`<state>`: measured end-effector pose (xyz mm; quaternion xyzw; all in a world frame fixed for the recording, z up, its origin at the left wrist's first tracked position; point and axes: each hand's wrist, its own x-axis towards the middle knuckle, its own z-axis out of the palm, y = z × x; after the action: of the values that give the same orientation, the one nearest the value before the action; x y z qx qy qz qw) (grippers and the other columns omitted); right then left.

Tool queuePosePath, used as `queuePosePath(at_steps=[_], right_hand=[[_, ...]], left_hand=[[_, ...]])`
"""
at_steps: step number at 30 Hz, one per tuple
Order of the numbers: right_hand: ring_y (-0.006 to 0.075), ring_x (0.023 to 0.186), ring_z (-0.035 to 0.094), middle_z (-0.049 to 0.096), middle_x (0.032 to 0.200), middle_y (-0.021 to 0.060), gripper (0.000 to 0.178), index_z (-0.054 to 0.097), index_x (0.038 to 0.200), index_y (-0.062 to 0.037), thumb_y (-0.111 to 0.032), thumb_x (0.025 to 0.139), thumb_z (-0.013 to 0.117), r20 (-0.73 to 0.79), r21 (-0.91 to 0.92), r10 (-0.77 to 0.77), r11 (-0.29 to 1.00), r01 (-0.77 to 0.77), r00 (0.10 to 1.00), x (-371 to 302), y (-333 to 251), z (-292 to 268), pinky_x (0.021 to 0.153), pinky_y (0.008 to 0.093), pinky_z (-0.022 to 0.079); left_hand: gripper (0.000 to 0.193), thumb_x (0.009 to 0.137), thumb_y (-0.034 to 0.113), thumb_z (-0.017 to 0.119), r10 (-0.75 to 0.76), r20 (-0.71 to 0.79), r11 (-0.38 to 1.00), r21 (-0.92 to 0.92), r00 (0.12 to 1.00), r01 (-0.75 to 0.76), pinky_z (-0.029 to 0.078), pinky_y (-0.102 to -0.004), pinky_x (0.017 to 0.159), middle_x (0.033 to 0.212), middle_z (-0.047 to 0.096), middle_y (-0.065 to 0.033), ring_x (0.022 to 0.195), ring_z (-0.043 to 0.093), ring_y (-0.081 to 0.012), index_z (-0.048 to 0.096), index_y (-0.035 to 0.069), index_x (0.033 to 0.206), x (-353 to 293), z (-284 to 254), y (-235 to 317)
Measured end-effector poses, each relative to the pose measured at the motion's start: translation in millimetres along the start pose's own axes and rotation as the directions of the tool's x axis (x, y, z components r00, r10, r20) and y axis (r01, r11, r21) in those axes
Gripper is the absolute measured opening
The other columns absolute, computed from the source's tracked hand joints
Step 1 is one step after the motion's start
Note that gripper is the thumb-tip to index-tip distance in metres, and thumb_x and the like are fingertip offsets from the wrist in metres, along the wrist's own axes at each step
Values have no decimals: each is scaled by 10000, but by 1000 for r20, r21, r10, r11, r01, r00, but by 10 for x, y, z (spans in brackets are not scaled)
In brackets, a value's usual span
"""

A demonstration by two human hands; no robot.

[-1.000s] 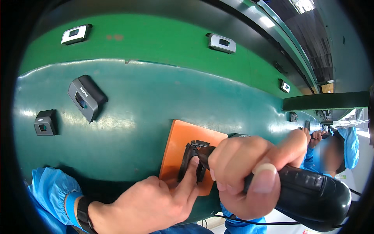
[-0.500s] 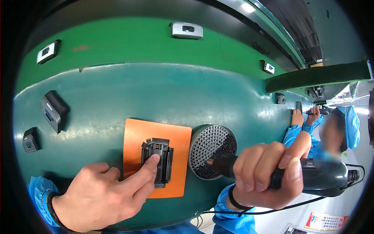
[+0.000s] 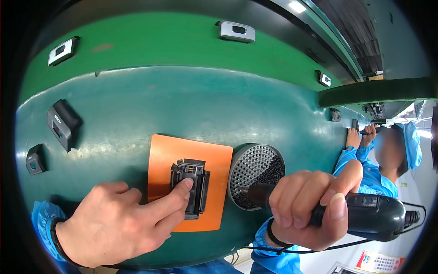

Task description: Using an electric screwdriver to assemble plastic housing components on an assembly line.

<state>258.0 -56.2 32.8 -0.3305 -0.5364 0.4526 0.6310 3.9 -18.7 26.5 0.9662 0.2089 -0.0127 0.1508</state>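
Note:
A black plastic housing (image 3: 199, 196) with small gold contacts near its top lies on an orange mat (image 3: 219, 178). My left hand (image 3: 118, 223) holds it down on the mat, index fingertip pressed on its inner face and the other fingers curled at its left side. My right hand (image 3: 310, 205) is wrapped round a black corded electric screwdriver (image 3: 374, 212), whose tip points left. That tip is over the lower edge of a round grey screw tray (image 3: 248, 160), a perforated dish with many small black screws (image 3: 269, 176) heaped on its right side.
Two dark grey device shells, a larger one (image 3: 61, 128) and a smaller one (image 3: 35, 160), lie at the left. Several silver-faced units, one at the top (image 3: 237, 32), sit on the bright green strip behind. A co-worker in blue (image 3: 376, 178) works at the right, beyond a green-edged shelf (image 3: 378, 91).
The view has shifted slightly, so the bench items appear a little farther right. The screwdriver's rear end has dipped a little in my right hand. My left hand keeps its place on the housing.

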Motion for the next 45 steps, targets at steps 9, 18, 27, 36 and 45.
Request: queuePosePath(at_steps=[9,18,27,36,45], right_hand=[[161,417,454,484,551,57,168,344,980,-74,-103,999,509,-2,8,-7,1000,7,1000,-2,23,186,412,326,409],[91,396,452,437,539,18,135,354,945,-98,-173,1037,419,-73,57,-88,994,92,993,24,-204,67,372,235,422],[167,462,526,546,619,68,143,374,958,-89,-166,1014,481,182,112,5,993,-26,983,-9,-82,461,448,291,473],[171,548,512,513,666,50,97,394,1040,-94,-166,1030,458,347,113,82,985,-129,934,17,-48,425,508,326,452],[180,555,513,510,665,60,103,397,1037,-91,-174,1033,458,337,110,65,988,-108,939,5,-57,424,502,324,444]], left_hand=[[632,645,369,843,-6,31,1000,2,999,6,459,-250,487,1399,594,-4,504,525,-106,689,105,1199,-94,-44,-39],[481,715,361,772,12,16,999,41,1000,-13,480,-237,560,1332,604,61,578,599,-116,668,152,1136,-51,79,-67],[288,789,204,699,60,-17,998,-14,998,-60,473,-247,505,1229,661,8,571,641,-111,714,114,1062,-63,55,-143],[209,812,198,690,42,-69,995,-86,997,-48,469,-244,494,1209,679,10,552,637,-110,737,127,1003,-83,116,-132],[201,811,198,690,44,-56,997,-68,997,-48,466,-242,492,1178,682,15,543,631,-104,728,115,990,-72,100,-138]])
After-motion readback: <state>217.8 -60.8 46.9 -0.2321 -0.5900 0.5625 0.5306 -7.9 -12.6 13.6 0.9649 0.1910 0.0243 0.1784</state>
